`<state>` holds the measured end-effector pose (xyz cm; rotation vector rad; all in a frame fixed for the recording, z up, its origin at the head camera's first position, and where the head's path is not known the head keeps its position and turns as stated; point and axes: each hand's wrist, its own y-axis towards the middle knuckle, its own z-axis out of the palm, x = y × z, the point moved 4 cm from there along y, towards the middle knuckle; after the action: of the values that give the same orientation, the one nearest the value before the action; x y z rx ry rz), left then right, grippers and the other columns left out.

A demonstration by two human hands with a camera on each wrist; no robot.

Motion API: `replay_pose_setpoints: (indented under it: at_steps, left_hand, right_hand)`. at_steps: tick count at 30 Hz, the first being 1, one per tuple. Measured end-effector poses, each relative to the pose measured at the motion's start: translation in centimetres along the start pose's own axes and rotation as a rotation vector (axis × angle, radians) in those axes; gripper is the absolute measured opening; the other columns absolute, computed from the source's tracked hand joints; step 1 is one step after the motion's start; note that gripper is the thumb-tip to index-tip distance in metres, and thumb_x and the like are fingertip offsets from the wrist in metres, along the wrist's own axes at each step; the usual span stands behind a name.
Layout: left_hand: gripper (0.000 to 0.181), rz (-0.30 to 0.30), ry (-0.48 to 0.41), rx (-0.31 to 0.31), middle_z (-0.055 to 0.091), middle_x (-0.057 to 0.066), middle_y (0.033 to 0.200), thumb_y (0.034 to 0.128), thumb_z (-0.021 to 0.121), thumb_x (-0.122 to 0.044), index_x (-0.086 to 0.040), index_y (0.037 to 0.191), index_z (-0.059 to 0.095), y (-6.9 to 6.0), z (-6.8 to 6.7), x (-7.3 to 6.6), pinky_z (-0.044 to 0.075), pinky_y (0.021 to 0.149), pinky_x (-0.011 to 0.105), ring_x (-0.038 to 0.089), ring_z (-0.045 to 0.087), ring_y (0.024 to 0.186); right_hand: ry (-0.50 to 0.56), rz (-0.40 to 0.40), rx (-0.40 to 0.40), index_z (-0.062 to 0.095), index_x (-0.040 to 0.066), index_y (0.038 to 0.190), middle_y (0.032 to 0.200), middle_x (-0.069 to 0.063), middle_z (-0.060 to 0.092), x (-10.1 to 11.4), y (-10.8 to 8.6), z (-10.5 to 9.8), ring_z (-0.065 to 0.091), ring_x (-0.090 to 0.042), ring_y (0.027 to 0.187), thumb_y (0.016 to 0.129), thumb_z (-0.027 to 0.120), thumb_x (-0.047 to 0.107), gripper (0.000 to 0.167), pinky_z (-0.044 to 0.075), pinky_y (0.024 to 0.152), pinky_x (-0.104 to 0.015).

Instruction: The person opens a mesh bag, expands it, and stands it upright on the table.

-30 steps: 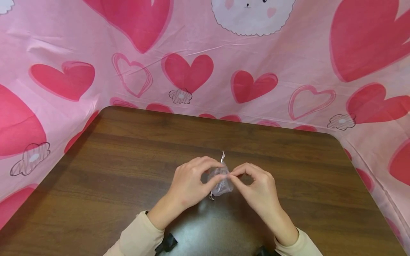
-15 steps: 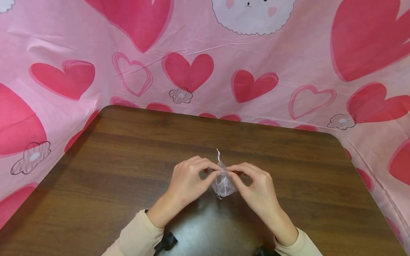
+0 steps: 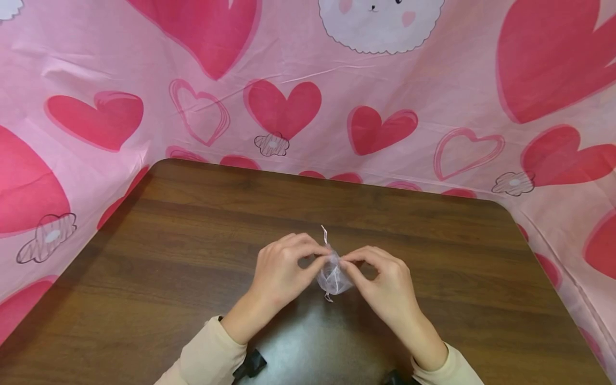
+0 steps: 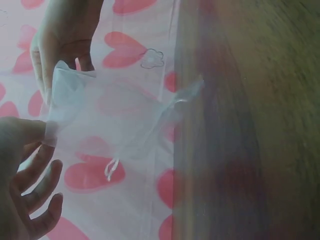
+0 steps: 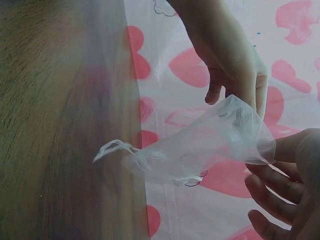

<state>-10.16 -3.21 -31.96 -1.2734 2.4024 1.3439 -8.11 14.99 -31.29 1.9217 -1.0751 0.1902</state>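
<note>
A small sheer whitish drawstring pouch is held up between both hands above the table. My left hand pinches one side of its rim between thumb and index finger. At the opposite side, my right hand pinches the rim the same way. One white cord end sticks out beyond the hands, and a cord loop hangs at the other side. In the left wrist view the pouch looks spread wide at the rim and narrows away from the hands. No contents can be made out through the mesh.
A brown wood-grain table with rounded corners lies under the hands. Pink cloth printed with red hearts hangs behind and at both sides. A black object sits at the left sleeve.
The left fingers have pulled in to the rim and the pouch has swung slightly left, its cords moving with it. Over the last half second the hands have drawn slightly apart.
</note>
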Motion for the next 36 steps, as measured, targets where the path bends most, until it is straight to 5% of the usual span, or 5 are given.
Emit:
replay_pose_setpoints:
  at_steps: [8,13,27,36]
  left_hand:
    - [0.015,-0.052,-0.007,-0.032,0.071,-0.018,0.082,0.0741,0.087,-0.016,-0.025,0.082,0.077,0.0,-0.4,0.1,0.041,0.052,0.022,0.000,0.056,0.068]
    - [0.019,-0.064,0.028,-0.044,0.066,-0.017,0.071,0.0726,0.087,-0.014,-0.027,0.081,0.076,0.0,-0.5,0.1,0.039,0.050,0.024,0.002,0.055,0.064]
    - [0.018,-0.048,0.006,0.121,0.065,-0.017,0.076,0.0818,0.081,-0.032,-0.029,0.099,0.076,-0.4,0.7,-0.2,0.043,0.055,0.025,0.003,0.056,0.068]
    - [0.011,-0.024,0.064,0.120,0.070,-0.015,0.078,0.0841,0.079,-0.024,-0.029,0.094,0.080,-0.4,0.7,-0.5,0.043,0.055,0.025,0.004,0.057,0.064]
  right_hand:
    - [-0.076,0.061,0.063,0.078,0.014,0.094,0.086,0.014,0.070,-0.1,-0.3,0.2,0.065,-0.004,0.081,0.081,0.082,0.010,0.014,0.052,0.070,-0.029]
    - [-0.066,0.037,0.015,0.078,0.014,0.085,0.085,0.014,0.071,0.0,-0.2,0.0,0.067,-0.005,0.082,0.078,0.083,0.005,0.012,0.050,0.074,-0.022]
    - [-0.120,0.015,-0.042,0.073,0.017,0.078,0.080,0.011,0.069,-0.1,-0.1,-0.3,0.067,-0.006,0.075,0.067,0.089,-0.001,0.026,0.051,0.067,-0.025]
    - [-0.145,0.030,-0.018,0.074,0.017,0.082,0.077,0.012,0.067,-0.3,-0.2,-0.1,0.063,-0.004,0.071,0.071,0.087,0.002,0.023,0.049,0.062,-0.025]
